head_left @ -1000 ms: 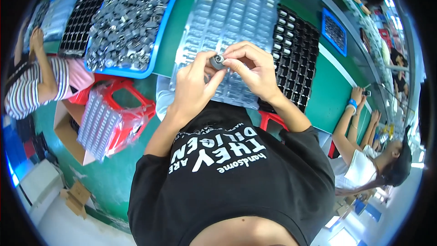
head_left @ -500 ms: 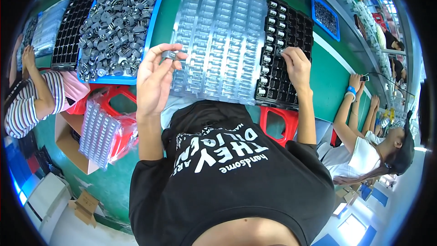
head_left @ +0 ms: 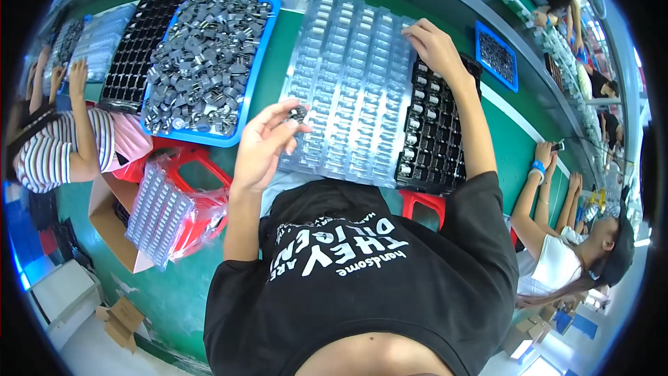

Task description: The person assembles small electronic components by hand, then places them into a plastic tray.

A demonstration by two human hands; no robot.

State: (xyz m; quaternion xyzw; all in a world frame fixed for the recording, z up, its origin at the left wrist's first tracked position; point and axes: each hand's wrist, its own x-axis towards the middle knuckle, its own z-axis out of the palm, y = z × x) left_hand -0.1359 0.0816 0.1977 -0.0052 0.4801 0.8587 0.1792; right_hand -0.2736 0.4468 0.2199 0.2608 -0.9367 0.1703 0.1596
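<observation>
My left hand (head_left: 261, 150) pinches a small grey metal part (head_left: 298, 114) between thumb and fingers, beside the left edge of a clear plastic tray (head_left: 334, 160). The part resembles the loose grey pieces in the blue bin. Over the clear tray's upper right corner, my right hand (head_left: 435, 49) has its fingertips closed together. What they grip, if anything, is hidden. Small silver pieces sit in the clear tray's far pockets. Right of it lies a black pocketed tray (head_left: 435, 146), its left columns holding silver cylindrical parts; my right forearm passes over its far right side.
A blue bin (head_left: 277, 24) heaped with grey parts stands left on the green bench, beside another black tray (head_left: 142, 42). A smaller blue bin (head_left: 515, 76) lies far right. Co-workers sit on both sides. Red stools (head_left: 424, 202) and wrapped trays (head_left: 160, 209) stand below the bench edge.
My right hand has moved from the black tray up and left to the clear tray's far right corner. My left hand still holds the grey part, turned differently. The whole view has shifted.
</observation>
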